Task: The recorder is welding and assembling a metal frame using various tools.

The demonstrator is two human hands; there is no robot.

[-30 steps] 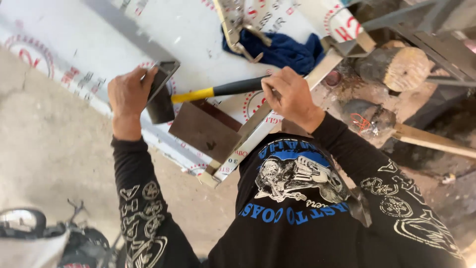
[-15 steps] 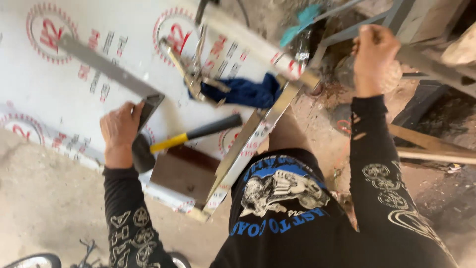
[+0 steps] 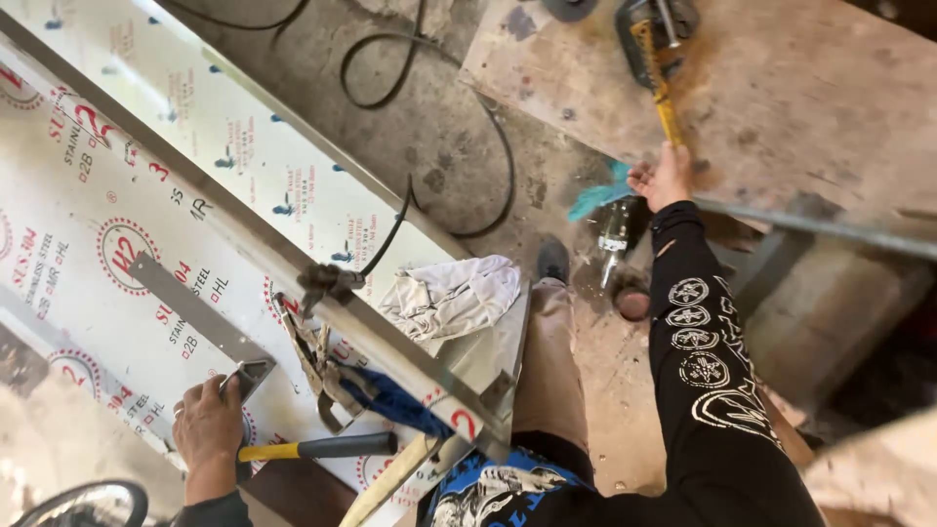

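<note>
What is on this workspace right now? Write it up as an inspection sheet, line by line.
Surface: film-covered steel sheet with red printing, lying flat.
Job's things: small angle bracket under the left hand's fingers; yellow-handled tool on the rusty plate.
Clutter: yellow-and-black hammer, locking clamp, white rag, blue cloth, flat metal strip.
Grippers: left hand pressing the bracket; right hand stretched out at the yellow handle.
Cables: black cable looping over the concrete floor.
Surroundings: long steel channel, bicycle wheel.
</note>
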